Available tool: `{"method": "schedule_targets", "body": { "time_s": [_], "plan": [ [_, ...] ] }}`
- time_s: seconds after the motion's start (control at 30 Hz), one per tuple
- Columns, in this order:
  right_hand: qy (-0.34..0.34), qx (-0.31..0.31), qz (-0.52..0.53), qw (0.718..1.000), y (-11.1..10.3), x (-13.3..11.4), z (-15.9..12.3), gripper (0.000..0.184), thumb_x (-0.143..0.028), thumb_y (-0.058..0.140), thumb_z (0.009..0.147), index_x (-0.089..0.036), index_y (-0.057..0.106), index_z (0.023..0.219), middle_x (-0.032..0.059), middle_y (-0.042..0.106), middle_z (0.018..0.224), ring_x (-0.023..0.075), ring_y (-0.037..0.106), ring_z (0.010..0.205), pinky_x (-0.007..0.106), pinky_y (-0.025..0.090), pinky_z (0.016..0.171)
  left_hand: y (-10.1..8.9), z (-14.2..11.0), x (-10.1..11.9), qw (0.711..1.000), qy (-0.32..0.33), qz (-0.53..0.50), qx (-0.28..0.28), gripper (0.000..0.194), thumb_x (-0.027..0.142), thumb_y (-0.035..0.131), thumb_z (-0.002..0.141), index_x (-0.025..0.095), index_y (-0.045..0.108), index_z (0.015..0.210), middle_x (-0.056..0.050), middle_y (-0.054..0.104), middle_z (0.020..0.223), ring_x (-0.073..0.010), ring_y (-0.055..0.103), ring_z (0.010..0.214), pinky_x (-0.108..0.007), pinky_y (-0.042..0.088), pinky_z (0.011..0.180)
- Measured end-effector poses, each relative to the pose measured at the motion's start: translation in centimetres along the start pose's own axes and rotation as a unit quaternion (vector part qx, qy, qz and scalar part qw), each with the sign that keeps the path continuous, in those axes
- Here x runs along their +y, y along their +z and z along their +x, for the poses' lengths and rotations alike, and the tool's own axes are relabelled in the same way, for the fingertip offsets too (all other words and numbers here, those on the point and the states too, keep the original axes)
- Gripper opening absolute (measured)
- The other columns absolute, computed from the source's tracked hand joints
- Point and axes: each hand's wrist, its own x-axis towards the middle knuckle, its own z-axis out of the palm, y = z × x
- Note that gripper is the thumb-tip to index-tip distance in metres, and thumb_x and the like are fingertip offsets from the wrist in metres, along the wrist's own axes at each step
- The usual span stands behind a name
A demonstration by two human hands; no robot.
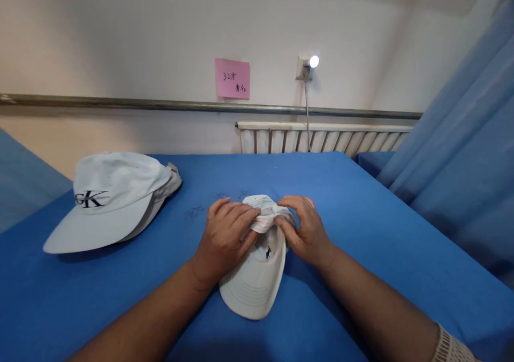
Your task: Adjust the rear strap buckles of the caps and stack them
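Note:
A pale cream baseball cap (252,287) with a small dark embroidered figure lies on the blue-covered table, its brim pointing toward me. Its crown is bunched up between my two hands. My left hand (227,236) grips the left side of the crown, fingers laid over the fabric and thumb beneath. On the other side, my right hand (303,228) pinches the folded crown edge between thumb and fingers. Part of the crown is hidden behind the fingers.
White caps (116,180), one nested over another, sit at the left of the blue table (341,298). Behind stand a radiator (325,140), a metal rail (172,104), a pink note (232,78) and a lit plug (307,68). Blue curtains (461,137) hang at right.

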Motion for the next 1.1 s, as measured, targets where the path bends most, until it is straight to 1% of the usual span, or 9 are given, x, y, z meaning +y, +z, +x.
{"method": "schedule_targets", "body": {
  "time_s": [0.07,0.1,0.3,0.43,0.57,0.7,0.83,0.93,1.1],
  "plan": [
    [-0.031,-0.005,-0.009,0.999,-0.3,-0.9,0.0,0.042,-0.034,0.069,0.086,-0.021,0.047,0.119,0.0124,0.063,0.117,0.0274,0.06,0.111,0.049,0.044,0.096,-0.4,0.1,0.3,1.0,-0.009,0.007,0.011,0.022,0.018,0.062,0.088,0.02,0.061,0.11,-0.006,0.075,0.101,-0.0246,0.068,0.097,-0.05,0.034,0.105],
    [-0.04,-0.011,-0.014,0.999,-0.4,-1.3,0.1,0.045,-0.036,0.072,0.084,-0.021,0.046,0.118,0.0132,0.062,0.118,0.0282,0.059,0.112,0.05,0.044,0.096,-0.6,0.2,0.5,1.0,-0.015,0.011,0.015,0.021,0.018,0.062,0.088,0.019,0.061,0.109,-0.006,0.075,0.099,-0.0245,0.068,0.096,-0.05,0.033,0.105],
    [-0.026,-0.044,-0.057,0.997,-0.4,-2.4,0.3,0.036,-0.034,0.071,0.084,-0.022,0.047,0.107,0.013,0.06,0.114,0.0291,0.059,0.11,0.05,0.044,0.094,-0.8,0.7,1.4,0.999,-0.042,0.011,0.003,0.009,0.022,0.062,0.088,0.019,0.061,0.097,-0.004,0.073,0.088,-0.0227,0.068,0.088,-0.051,0.031,0.106],
    [-0.009,-0.1,-0.065,0.993,-0.7,-2.6,0.5,0.027,-0.021,0.067,0.082,-0.02,0.049,0.102,0.0125,0.061,0.112,0.0287,0.058,0.109,0.047,0.043,0.092,-0.9,0.8,1.7,0.999,-0.037,0.01,-0.014,0.007,0.026,0.062,0.089,0.019,0.061,0.089,-0.002,0.07,0.079,-0.021,0.065,0.08,-0.05,0.032,0.105],
    [-0.01,-0.092,-0.078,0.993,-0.7,-2.7,0.7,0.025,-0.014,0.062,0.079,-0.019,0.05,0.101,0.0126,0.062,0.11,0.0274,0.057,0.106,0.045,0.044,0.091,-1.0,0.8,2.2,0.999,-0.044,-0.017,-0.023,0.006,0.025,0.061,0.088,0.019,0.06,0.089,-0.003,0.07,0.082,-0.0213,0.065,0.083,-0.049,0.032,0.105],
    [-0.021,-0.064,-0.1,0.993,-0.4,-2.8,0.6,0.021,-0.012,0.055,0.083,-0.018,0.053,0.103,0.0133,0.064,0.11,0.0266,0.059,0.105,0.043,0.044,0.09,-1.0,0.8,2.5,0.998,-0.059,-0.029,-0.023,0.004,0.021,0.061,0.085,0.019,0.059,0.089,-0.002,0.069,0.083,-0.0216,0.065,0.084,-0.049,0.033,0.104],
    [-0.017,-0.049,-0.11,0.993,-0.1,-2.8,0.4,0.025,-0.012,0.053,0.086,-0.015,0.055,0.11,0.014,0.065,0.109,0.0263,0.059,0.104,0.043,0.044,0.091,-0.6,0.8,2.3,0.998,-0.062,-0.018,-0.021,0.01,0.014,0.06,0.083,0.019,0.057,0.091,-0.002,0.069,0.083,-0.0217,0.065,0.085,-0.049,0.034,0.104],
    [-0.01,-0.053,-0.1,0.993,0.0,-2.8,0.3,0.025,-0.013,0.054,0.086,-0.015,0.057,0.111,0.0133,0.065,0.109,0.0258,0.059,0.102,0.043,0.042,0.091,-0.4,0.6,2.1,0.998,-0.049,-0.017,-0.02,0.012,0.012,0.059,0.084,0.02,0.059,0.094,-0.003,0.071,0.089,-0.0221,0.065,0.09,-0.05,0.033,0.105],
    [-0.018,-0.095,-0.027,0.995,-0.5,-2.2,0.2,0.015,-0.013,0.054,0.088,-0.018,0.058,0.102,0.008,0.066,0.099,0.0216,0.06,0.097,0.039,0.041,0.09,-0.2,0.0,1.4,0.998,-0.034,-0.055,-0.016,0.014,0.01,0.057,0.089,0.021,0.061,0.097,-0.003,0.073,0.097,-0.0209,0.065,0.098,-0.05,0.031,0.107]
  ]
}}
